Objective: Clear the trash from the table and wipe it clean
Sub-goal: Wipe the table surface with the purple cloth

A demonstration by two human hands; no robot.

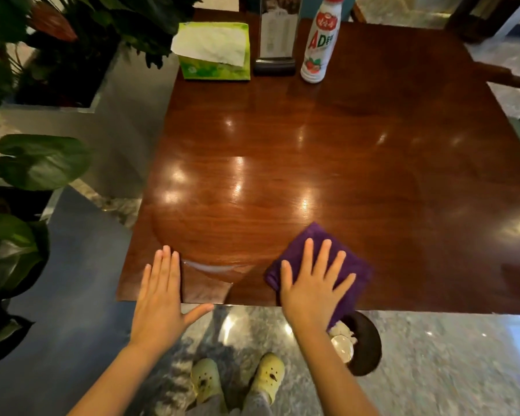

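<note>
Two pale clogs [237, 379] down on the stone floor, nearest of all. Just right of them, one dark round bin [368, 346] under the desk edge, crumpled white trash [341, 340] inside it. Right hand [312, 288] flat on one purple cloth [347, 265], fingers [308, 250] spread wide, pressing the cloth onto the desk [327, 151] at its near edge, one corner drooping over toward the bin. Left hand [159, 298] flat and empty, fingers together on the near left corner, thumb sticking out past the edge. A wet curved streak [210, 267] between the hands. Far edge: one green tissue box [219, 69] with a white tissue [210, 46] pulled up out of it, one menu stand [275, 37], one white bottle [318, 43] upright, all three in a row. Leafy plants [39, 163] off to the left.
</note>
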